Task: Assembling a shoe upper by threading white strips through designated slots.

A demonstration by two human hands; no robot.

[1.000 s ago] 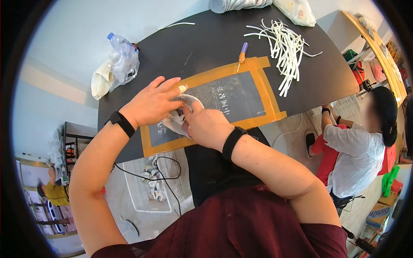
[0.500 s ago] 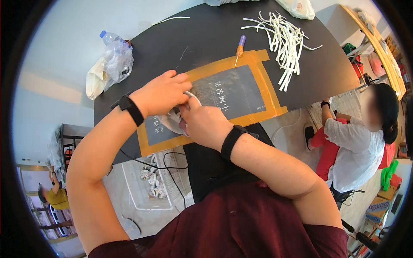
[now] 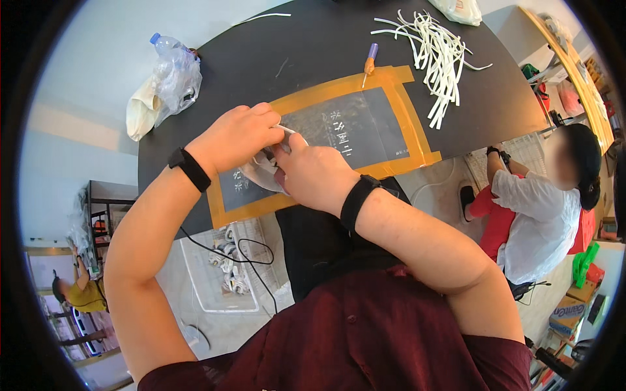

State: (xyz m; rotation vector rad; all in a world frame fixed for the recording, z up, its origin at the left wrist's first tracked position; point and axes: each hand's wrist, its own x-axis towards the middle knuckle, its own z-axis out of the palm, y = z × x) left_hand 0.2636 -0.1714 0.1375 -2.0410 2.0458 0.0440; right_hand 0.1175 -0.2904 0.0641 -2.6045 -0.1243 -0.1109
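Observation:
Both my hands meet over the left part of a dark sheet [image 3: 378, 127] edged with orange-brown tape [image 3: 420, 124]. Between them is a rounded, pale, shiny piece with a white rim [image 3: 262, 174], mostly covered by my fingers. My left hand [image 3: 238, 138] curls over its far left side. From the right, my right hand [image 3: 318, 174] pinches its rim with bent fingers. Whether a separate white strip lies along that rim, I cannot tell. A screwdriver [image 3: 371, 58] with a purple and orange handle rests at the sheet's far edge.
Loose white strips [image 3: 443, 68] lie at the far right of the black table [image 3: 313, 49]. Clear plastic bags and a bottle [image 3: 176, 78] stand far left. Below the table are a bin of white parts [image 3: 238, 306] and a black cable [image 3: 261, 262]. A person [image 3: 538, 221] sits at right.
The view has shifted slightly. Both hands stay on the rounded piece, with small changes in the fingers; the right hand's grip looks slightly turned.

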